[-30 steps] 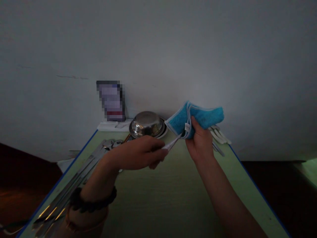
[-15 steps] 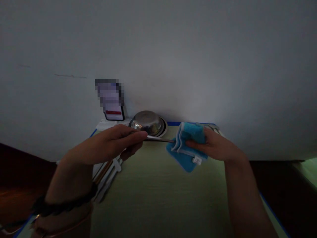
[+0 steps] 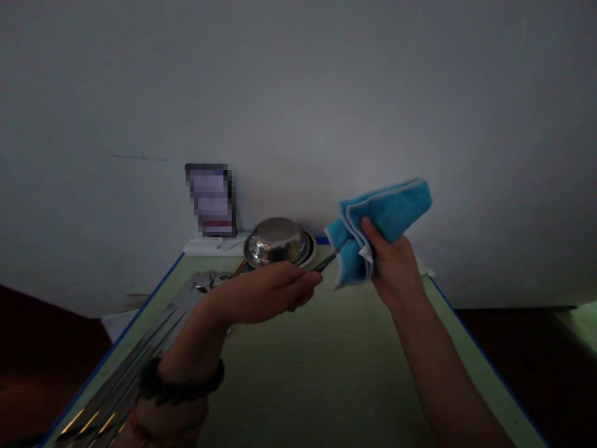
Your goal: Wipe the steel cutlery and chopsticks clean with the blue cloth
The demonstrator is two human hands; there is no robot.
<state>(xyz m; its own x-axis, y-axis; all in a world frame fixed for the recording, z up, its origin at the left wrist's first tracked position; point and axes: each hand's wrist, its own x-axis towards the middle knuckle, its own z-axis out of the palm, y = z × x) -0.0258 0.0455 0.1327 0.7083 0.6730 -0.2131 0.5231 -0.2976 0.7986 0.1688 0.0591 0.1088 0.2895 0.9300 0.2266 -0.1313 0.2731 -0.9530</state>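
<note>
My left hand [image 3: 270, 289] is closed around one end of a slim metal utensil [image 3: 329, 260]. Its far end goes into a folded blue cloth [image 3: 396, 208] with pale edging, so I cannot make out what kind of utensil it is. My right hand [image 3: 394, 264] grips the cloth, thumb on top, with the folds around the utensil. A small white label hangs from the cloth beside the right thumb. Both hands are raised above the pale green tabletop [image 3: 321, 373].
An upturned steel bowl [image 3: 278, 238] rests on a wider metal dish at the back edge. A phone [image 3: 214, 202] with a blurred screen leans on the wall, above a white object [image 3: 209, 247]. Several long metal utensils [image 3: 135, 354] lie along the left side.
The cloth and my right hand have risen and turned, the cloth now pointing up to the right. My left hand has moved right and slightly down, tilting the utensil upward toward the cloth.
</note>
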